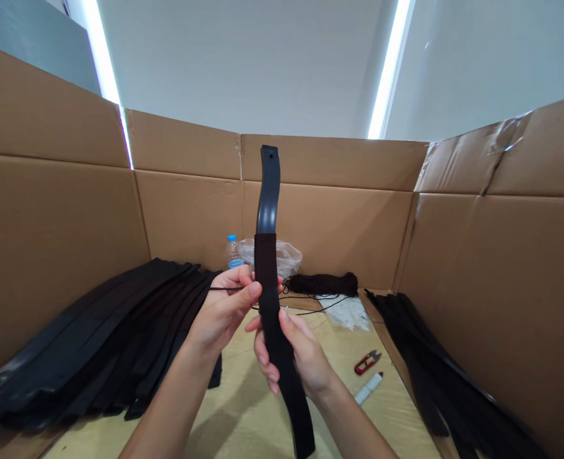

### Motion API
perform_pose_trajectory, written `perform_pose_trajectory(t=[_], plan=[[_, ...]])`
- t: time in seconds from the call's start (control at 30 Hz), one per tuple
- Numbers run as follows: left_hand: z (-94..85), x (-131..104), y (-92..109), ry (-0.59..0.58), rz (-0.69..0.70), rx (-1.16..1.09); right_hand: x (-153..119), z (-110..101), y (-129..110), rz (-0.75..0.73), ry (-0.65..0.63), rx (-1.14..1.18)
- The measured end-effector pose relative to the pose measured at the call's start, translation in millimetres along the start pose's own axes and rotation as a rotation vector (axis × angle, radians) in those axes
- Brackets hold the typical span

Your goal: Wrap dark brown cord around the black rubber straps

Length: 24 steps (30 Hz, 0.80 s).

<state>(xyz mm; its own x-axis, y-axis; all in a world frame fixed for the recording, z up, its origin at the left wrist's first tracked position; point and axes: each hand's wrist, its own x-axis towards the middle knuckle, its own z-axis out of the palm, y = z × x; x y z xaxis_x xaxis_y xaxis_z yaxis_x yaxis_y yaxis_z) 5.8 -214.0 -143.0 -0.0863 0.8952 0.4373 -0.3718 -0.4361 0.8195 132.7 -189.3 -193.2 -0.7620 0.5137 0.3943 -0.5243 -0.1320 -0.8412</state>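
Observation:
A long, curved black strip (268, 268) stands nearly upright in the middle, its upper end bare and smooth with a small hole, its lower part covered in dark cord winding. My left hand (229, 303) pinches the strip's left edge just below the top of the winding, with a dark cord (224, 289) running out to the left from it. Lower down, my right hand (296, 350) wraps round the covered part, thumb on the front and fingers behind and at the left edge.
Black strips (119, 325) are piled at left, more strips (435, 357) at right. Behind are a bottle (233, 252), a clear bag (289, 258) and a dark cord bundle (325, 284). Red snips (367, 362) and a white marker (369, 388) lie on the table (244, 408). Cardboard walls (330, 223) surround it.

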Motion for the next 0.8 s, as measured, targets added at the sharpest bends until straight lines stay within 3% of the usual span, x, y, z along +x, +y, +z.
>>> perform_pose_trajectory(t=[0.13, 0.2, 0.3, 0.47, 0.67, 0.8], plan=[[0.6, 1.2, -2.8, 0.144, 0.13, 0.126, 3.2, 0.7, 1.5, -0.139, 0.248, -0.282], [0.2, 2.2, -4.7, 0.158, 0.134, 0.148, 4.2, 1.5, 2.3, -0.19, 0.389, -0.403], [-0.9, 3.3, -6.0, 0.137, 0.11, 0.125, 4.1, 3.0, 0.8, -0.211, 0.452, -0.446], [0.4, 4.2, -5.0, 0.128, 0.051, 0.014, 1.0, 5.5, -4.4, -0.175, 0.372, -0.25], [5.5, 2.3, -1.9, 0.039, -0.039, -0.03, -0.3, 3.2, -0.1, -0.122, 0.123, 0.032], [4.7, -0.3, -1.6, 0.118, 0.025, 0.079, 3.0, 1.1, 1.9, -0.079, 0.091, 0.036]])
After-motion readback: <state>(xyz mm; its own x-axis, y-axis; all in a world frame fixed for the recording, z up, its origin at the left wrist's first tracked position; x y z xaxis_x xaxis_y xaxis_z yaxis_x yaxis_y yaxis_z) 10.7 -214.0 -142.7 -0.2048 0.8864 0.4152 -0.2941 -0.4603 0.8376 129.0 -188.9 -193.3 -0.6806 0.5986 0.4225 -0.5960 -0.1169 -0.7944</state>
